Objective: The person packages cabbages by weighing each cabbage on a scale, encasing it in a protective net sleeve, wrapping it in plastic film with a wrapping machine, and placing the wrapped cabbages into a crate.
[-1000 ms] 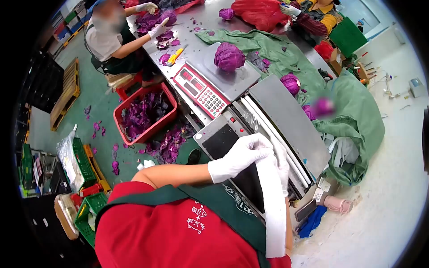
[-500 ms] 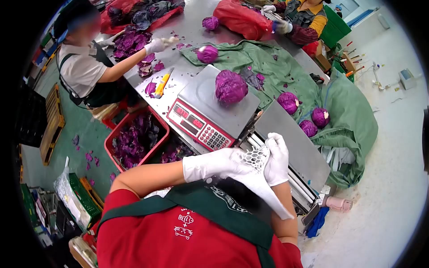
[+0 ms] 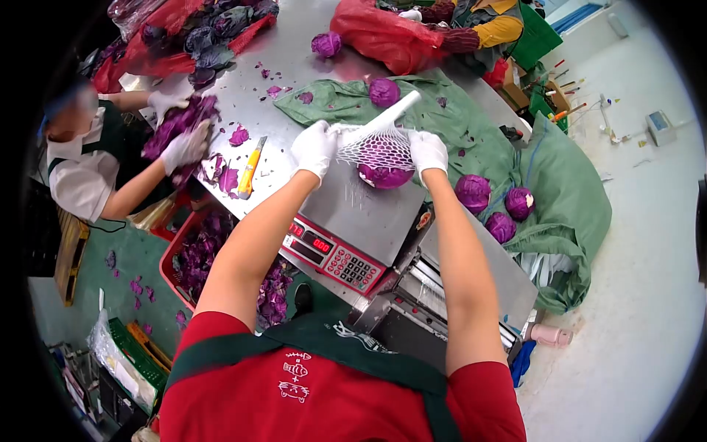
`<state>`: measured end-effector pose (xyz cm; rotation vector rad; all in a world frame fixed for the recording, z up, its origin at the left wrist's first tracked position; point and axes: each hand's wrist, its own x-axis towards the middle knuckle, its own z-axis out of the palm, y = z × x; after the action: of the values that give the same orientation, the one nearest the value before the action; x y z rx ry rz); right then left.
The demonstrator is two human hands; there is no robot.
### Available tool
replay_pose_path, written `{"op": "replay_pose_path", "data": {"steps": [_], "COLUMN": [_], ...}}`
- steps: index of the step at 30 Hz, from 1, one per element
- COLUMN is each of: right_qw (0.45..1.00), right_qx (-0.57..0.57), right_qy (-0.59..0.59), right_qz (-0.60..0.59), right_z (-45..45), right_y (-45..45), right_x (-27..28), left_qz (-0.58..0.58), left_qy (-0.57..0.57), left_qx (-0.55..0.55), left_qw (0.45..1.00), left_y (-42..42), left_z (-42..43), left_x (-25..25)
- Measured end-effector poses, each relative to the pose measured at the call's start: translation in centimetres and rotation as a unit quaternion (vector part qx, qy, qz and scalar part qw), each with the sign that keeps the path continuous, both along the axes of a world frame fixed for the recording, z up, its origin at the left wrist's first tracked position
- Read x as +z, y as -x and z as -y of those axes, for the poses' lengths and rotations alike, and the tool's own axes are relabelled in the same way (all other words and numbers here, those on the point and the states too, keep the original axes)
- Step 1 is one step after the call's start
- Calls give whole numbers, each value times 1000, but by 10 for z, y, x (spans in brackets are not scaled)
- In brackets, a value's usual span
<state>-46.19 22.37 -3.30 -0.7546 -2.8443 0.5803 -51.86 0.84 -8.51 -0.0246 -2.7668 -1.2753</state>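
A white foam net sleeve (image 3: 377,140) is stretched over the top of a purple cabbage (image 3: 388,177), whose lower part is bare. The cabbage rests on the metal pan of a scale (image 3: 335,199) with a red display panel. My left hand (image 3: 315,151), in a white glove, grips the sleeve's edge on the left. On the other side my right hand (image 3: 428,152), also gloved, is closed on the opposite edge. The sleeve's narrow end sticks up toward the upper right. My fingertips are partly hidden by the netting and gloves.
A yellow box cutter (image 3: 252,169) lies left of the scale. Several cabbages, including one cabbage (image 3: 472,193), lie on the green cloth (image 3: 508,158). A co-worker at left holds purple leaves (image 3: 180,129) above a red crate (image 3: 168,254). Another person stands behind a red bag (image 3: 383,37).
Both hands have moved forward from near my chest to the scale, drawing the net sleeve open over the cabbage. The co-worker at left has gathered leaves in both hands.
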Motion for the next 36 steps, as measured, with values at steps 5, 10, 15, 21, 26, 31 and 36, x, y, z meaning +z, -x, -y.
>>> {"op": "replay_pose_path", "data": {"steps": [5, 10, 15, 21, 26, 31, 36], "right_qw": [928, 887, 897, 868, 637, 668, 738], "right_qx": [-60, -31, 18, 109, 49, 191, 192], "right_qy": [366, 429, 392, 464, 761, 620, 612], "right_qz": [27, -167, -203, -139, 112, 366, 209], "right_z": [-47, -6, 65, 116, 114, 124, 104], "right_y": [24, -33, -124, -221, -268, -271, -301], "right_x": [-70, -57, 32, 89, 119, 149, 132], "left_qz": [-53, -65, 429, 533, 585, 580, 600], "left_qy": [179, 11, -678, -660, -667, -515, -600], "left_qx": [-183, -111, -189, -111, -122, -340, -236], "left_qw": [965, 992, 567, 518, 445, 531, 473], "left_y": [-23, -58, -115, -181, -206, -227, -267], "left_z": [-35, -29, 16, 70, 88, 78, 43], "left_x": [-43, -38, 3, 16, -4, -8, -6]}}
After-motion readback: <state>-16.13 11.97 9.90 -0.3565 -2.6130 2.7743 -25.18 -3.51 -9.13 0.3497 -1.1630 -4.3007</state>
